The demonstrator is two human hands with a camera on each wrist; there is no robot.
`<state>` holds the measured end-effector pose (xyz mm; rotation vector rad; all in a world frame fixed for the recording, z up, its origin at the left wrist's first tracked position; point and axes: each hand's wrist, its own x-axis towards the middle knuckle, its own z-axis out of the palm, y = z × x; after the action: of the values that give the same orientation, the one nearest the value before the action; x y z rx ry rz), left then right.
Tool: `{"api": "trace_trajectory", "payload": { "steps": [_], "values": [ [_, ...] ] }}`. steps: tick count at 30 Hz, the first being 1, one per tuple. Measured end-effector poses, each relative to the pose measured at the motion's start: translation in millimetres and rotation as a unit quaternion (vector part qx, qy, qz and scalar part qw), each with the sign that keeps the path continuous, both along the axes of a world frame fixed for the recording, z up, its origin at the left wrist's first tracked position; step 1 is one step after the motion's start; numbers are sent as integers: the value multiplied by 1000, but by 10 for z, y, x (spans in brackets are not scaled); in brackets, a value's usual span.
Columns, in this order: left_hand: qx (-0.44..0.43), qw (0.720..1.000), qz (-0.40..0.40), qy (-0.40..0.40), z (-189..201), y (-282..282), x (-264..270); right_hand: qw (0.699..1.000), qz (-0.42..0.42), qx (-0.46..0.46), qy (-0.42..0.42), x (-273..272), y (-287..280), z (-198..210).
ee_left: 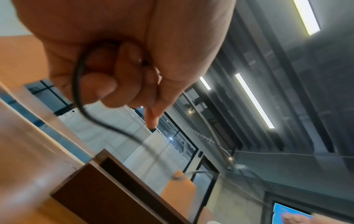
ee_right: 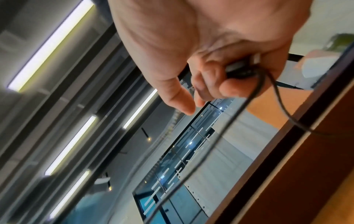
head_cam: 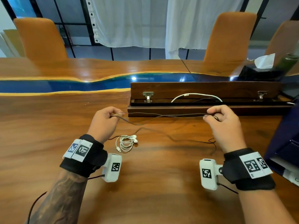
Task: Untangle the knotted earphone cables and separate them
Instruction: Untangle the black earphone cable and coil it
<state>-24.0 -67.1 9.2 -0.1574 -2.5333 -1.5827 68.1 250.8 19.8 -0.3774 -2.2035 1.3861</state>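
Observation:
A thin black earphone cable (head_cam: 163,116) is stretched above the table between both hands, its slack drooping onto the wood. My left hand (head_cam: 106,118) pinches one end; the left wrist view shows its fingers (ee_left: 122,71) curled round a loop of the black cable (ee_left: 80,84). My right hand (head_cam: 224,120) grips the other end; in the right wrist view its curled fingers (ee_right: 226,84) hold the cable's plug (ee_right: 243,65) with strands hanging below. A coiled white earphone set (head_cam: 127,142) lies apart on the table, near my left wrist.
An open dark wooden cable box (head_cam: 205,89) with a white cable (head_cam: 196,95) inside runs across the table just beyond my hands. A tissue box (head_cam: 260,68) stands at the far right. Orange chairs (head_cam: 40,38) line the far side. A dark blue object (head_cam: 284,136) borders the right edge.

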Motion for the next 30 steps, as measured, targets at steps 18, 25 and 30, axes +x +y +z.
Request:
{"api": "trace_trajectory", "payload": {
  "steps": [18, 25, 30],
  "values": [
    [-7, 959, -105, 265, 275, 804, 624, 929, 296, -222, -6, 79, -456, 188],
    [13, 967, -256, 19, 125, 884, 640, 937, 279, -211, 20, 112, -498, 191],
    [11, 978, -194, 71, 169, 747, 582, 987, 161, 7, -3, 131, -343, 145]
  ]
}}
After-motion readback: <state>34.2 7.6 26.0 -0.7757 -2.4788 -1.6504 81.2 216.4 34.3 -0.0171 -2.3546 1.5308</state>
